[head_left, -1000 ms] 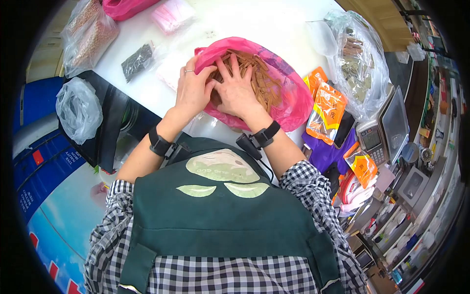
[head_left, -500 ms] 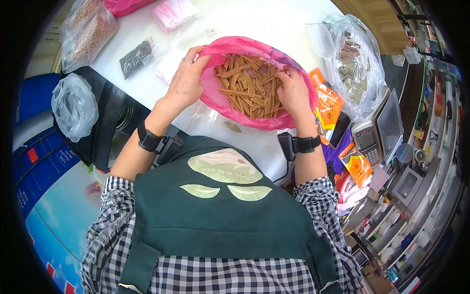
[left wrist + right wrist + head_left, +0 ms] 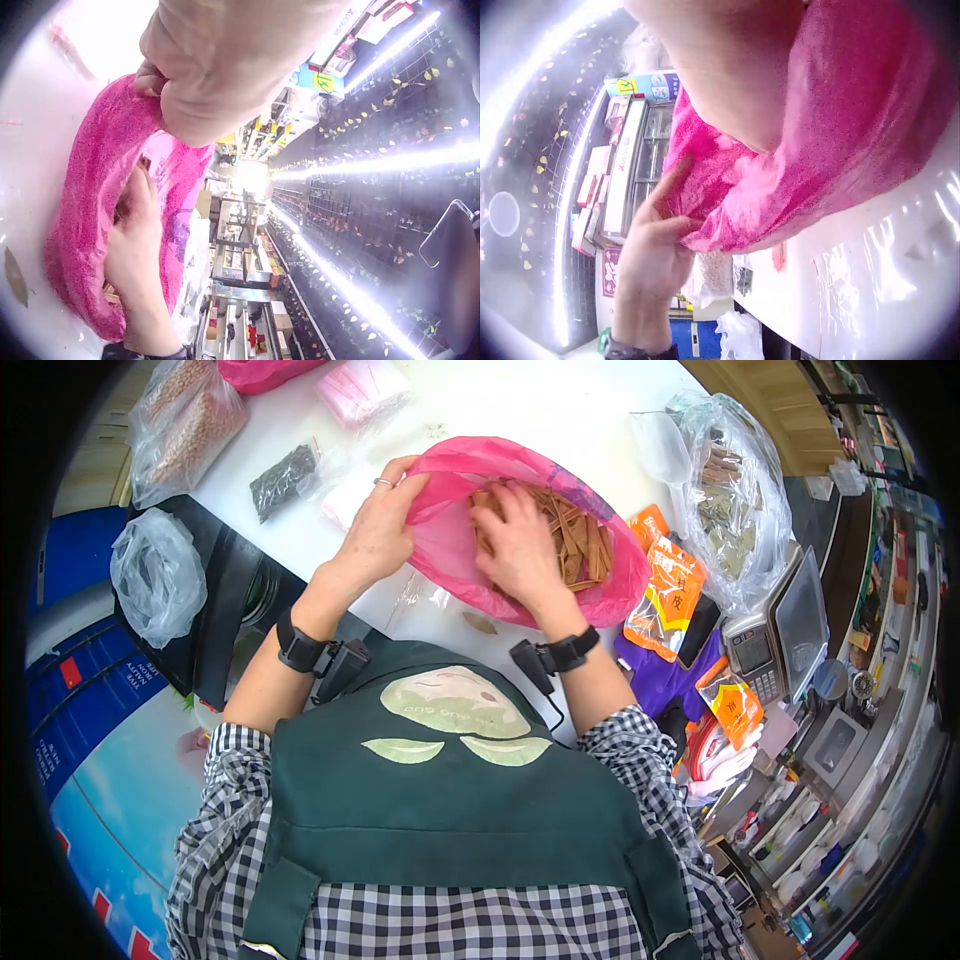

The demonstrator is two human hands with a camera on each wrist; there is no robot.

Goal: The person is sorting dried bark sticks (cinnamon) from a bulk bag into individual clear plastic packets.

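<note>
Left hand (image 3: 378,540): pinching pink bag (image 3: 440,550) rim | Right hand (image 3: 525,560): among brown strips (image 3: 590,550), grip unclear | Technique: rim best steadied, strips handled gently

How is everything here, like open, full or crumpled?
Pink bag: open, brown sticks inside.
Brown sticks: loose, piled up.
Left hand: gripping the pink bag's edge.
Right hand: fingers among the sticks.
Pale bag: crumpled.
Bag of beige beads: bulging.
Small dark packet: lying flat.
Orange packets: lying down.
Scale: on or off, can't tell.
</note>
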